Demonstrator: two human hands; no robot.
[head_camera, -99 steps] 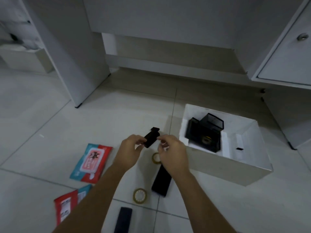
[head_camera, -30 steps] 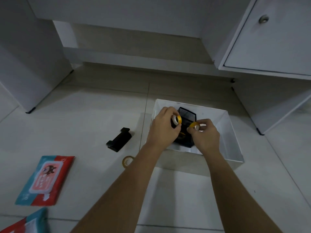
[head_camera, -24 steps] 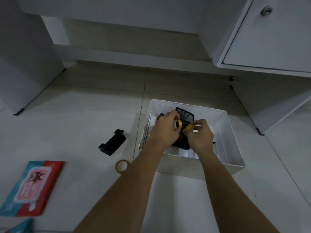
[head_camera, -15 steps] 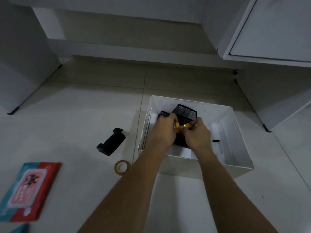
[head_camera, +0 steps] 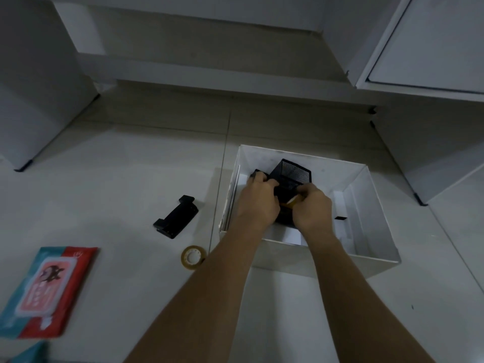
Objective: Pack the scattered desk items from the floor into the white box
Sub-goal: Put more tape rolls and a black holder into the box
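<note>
No text can be read; the red and teal wipes pack [head_camera: 43, 292] bears only a blurred label.

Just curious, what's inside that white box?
A black mesh organizer stands in the white box. Both hands cover its lower part; a yellow tape roll peeks between them.

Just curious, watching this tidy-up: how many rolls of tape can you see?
2. One tape roll lies on the floor left of the white box; a yellow one peeks out under the right hand. The hands may hide another.

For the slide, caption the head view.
Both hands, left and right, lower tape into the mesh organizer inside the white box.
</note>
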